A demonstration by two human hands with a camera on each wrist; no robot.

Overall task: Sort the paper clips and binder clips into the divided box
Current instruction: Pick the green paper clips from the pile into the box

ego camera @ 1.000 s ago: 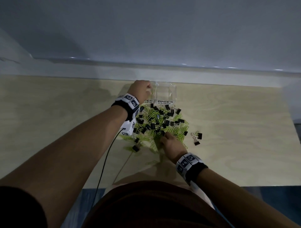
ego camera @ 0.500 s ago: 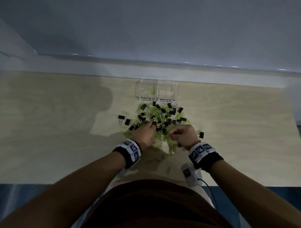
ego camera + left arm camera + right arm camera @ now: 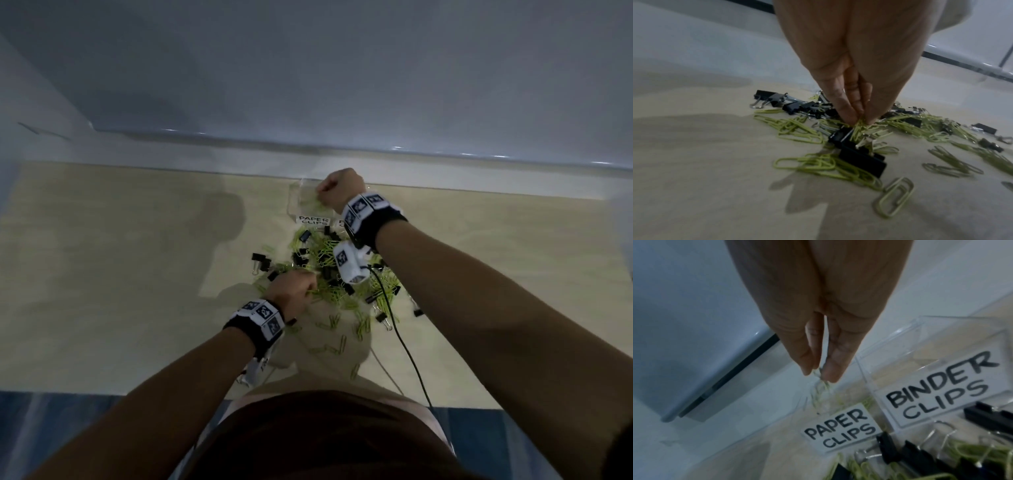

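Head view showed a pale wooden table (image 3: pixel 137 274) with a mixed pile of green paper clips (image 3: pixel 334 294) and black binder clips (image 3: pixel 262 262) lying just in front of a clear divided box (image 3: pixel 296 202) that stood at the far edge. The right hand (image 3: pixel 339 188) was over the left compartment of the box, the one labelled PAPER CLIPS (image 3: pixel 313 221). Right wrist view showed the thumb and fingertips (image 3: pixel 831 369) of that hand pinched together on a small bunch of green paper clips (image 3: pixel 821 384), which hung blurred below them above that compartment; more green clips lay on its floor. The neighbouring compartment carried a BINDER CLIPS label (image 3: pixel 941 386), and several black binder clips lay on the table against the front of the box. The left hand (image 3: pixel 291 291) was down at the near side of the pile. Left wrist view showed its fingertips (image 3: pixel 846 113) drawn close together and pinching a few green paper clips in the heap, right beside a black binder clip (image 3: pixel 840 136). Loose paper clips lay scattered on the table nearer the person, apart from the main pile.
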